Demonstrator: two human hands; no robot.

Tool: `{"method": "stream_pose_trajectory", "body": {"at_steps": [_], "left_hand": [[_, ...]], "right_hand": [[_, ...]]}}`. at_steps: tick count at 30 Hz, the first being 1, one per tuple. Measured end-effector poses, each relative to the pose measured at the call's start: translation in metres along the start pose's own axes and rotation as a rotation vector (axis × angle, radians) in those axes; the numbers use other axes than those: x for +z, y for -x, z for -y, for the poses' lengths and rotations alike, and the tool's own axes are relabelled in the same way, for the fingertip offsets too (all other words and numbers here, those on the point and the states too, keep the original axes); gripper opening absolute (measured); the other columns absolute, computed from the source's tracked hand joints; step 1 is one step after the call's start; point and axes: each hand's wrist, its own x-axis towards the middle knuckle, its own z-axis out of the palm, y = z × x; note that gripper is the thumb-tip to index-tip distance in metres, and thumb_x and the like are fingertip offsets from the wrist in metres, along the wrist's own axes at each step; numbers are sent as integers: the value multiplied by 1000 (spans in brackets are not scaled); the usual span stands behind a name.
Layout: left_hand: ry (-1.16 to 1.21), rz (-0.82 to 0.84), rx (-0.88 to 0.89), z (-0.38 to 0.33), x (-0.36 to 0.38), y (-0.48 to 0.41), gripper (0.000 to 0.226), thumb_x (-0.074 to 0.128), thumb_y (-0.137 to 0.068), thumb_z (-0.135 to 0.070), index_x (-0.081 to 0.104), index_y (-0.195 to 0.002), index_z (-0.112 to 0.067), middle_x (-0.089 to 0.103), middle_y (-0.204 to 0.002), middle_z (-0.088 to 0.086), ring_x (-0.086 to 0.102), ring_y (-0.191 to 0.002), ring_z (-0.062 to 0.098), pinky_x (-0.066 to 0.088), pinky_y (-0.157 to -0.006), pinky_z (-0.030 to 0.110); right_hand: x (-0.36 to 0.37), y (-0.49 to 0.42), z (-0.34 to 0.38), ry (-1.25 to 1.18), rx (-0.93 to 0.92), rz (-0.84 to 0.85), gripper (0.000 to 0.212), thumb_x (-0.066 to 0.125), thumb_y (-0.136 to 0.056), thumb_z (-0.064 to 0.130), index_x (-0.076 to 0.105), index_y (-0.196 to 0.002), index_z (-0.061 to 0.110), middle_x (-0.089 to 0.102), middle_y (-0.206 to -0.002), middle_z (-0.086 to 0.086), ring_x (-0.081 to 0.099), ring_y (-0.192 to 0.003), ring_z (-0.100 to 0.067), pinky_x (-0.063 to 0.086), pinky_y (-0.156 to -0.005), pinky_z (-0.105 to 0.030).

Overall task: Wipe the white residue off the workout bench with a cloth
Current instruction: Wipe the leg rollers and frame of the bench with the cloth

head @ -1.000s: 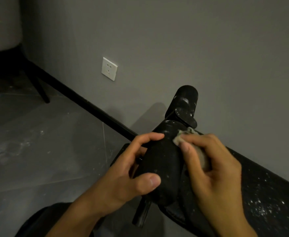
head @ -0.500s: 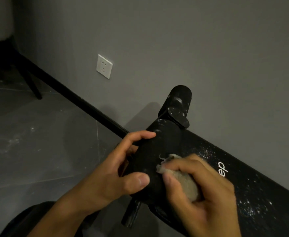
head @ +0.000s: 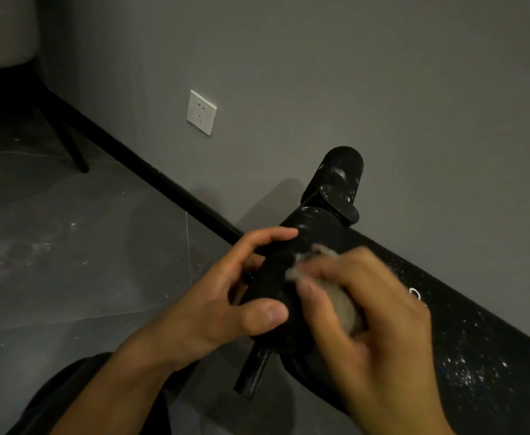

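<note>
Fingers (head: 323, 271) blur, mostly hiding the cloth (head: 340, 304).

The bench (head: 464, 312) is black and padded, running along the grey wall, its surface flecked with white residue (head: 464, 372) toward the near right end. The cloth (head: 339, 304), a pale bunched wad, presses against the black roller pad (head: 276, 290) at the bench's end.
</note>
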Motion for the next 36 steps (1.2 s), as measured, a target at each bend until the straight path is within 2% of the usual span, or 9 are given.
{"method": "stream_pose_trajectory", "body": {"at_steps": [4,8,13,17,20,22,25,31,36], "left_hand": [[15,13,-20,-4,-2,2,95,89,-64,-59,46,-146,-39,54,-139,18,59,-126,37,52,-101,56],[52,26,-23,-5,-2,3,93,91,-64,-53,48,-145,-40,54,-139,18,60,-125,38,53,-99,58],[-18,11,-7,-10,-4,6,90,90,-64,-53,49,-144,-44,59,-134,12,62,-123,31,55,-98,44],[-10,-38,-10,-11,3,9,83,87,-62,-33,52,-137,-47,60,-130,8,67,-116,26,60,-88,39],[-89,-67,-4,-16,6,13,80,87,-63,-36,52,-133,-51,60,-125,-8,68,-112,17,61,-83,32],[-140,-71,11,-21,8,15,79,88,-64,-37,52,-132,-53,59,-118,-19,69,-109,15,61,-80,31],[-224,-106,27,-23,11,17,79,86,-62,-44,50,-132,-56,54,-118,-20,67,-105,14,59,-79,30],[-213,6,45,-19,5,11,91,90,-62,-36,44,-137,-55,49,-127,-28,61,-120,9,57,-88,28],[-106,65,19,-13,7,8,99,90,-68,-14,38,-144,-51,57,-137,-1,62,-124,24,54,-97,39]], "right_hand": [[-7,11,3,-39,-37,54,10,65,-90,25,73,-96,24,61,-90,11,62,-79,-3,43,-67,-11],[-1,-7,-3,140,-12,5,12,62,-96,23,71,-104,23,60,-96,8,60,-90,-2,44,-74,-13],[-8,13,6,24,-57,80,11,59,-95,29,68,-99,32,61,-94,11,62,-85,-2,44,-72,-11],[1,-12,-14,130,48,-38,9,59,-100,30,66,-104,31,62,-97,11,61,-92,-4,47,-75,-15],[5,-17,-19,102,151,-98,11,60,-96,30,63,-104,38,63,-100,17,60,-97,1,47,-79,-14],[0,-8,-14,79,115,-56,9,62,-97,29,65,-103,36,64,-99,15,63,-95,-3,48,-77,-15],[-8,7,-6,-36,34,13,9,63,-92,29,70,-98,26,64,-92,12,65,-85,-10,47,-69,-16],[-5,-7,-20,36,129,-68,12,63,-94,29,70,-104,27,67,-100,12,66,-96,-11,51,-78,-21],[-9,20,-3,-115,-20,27,8,67,-88,23,72,-93,21,64,-89,8,65,-78,-9,44,-66,-15]]}}
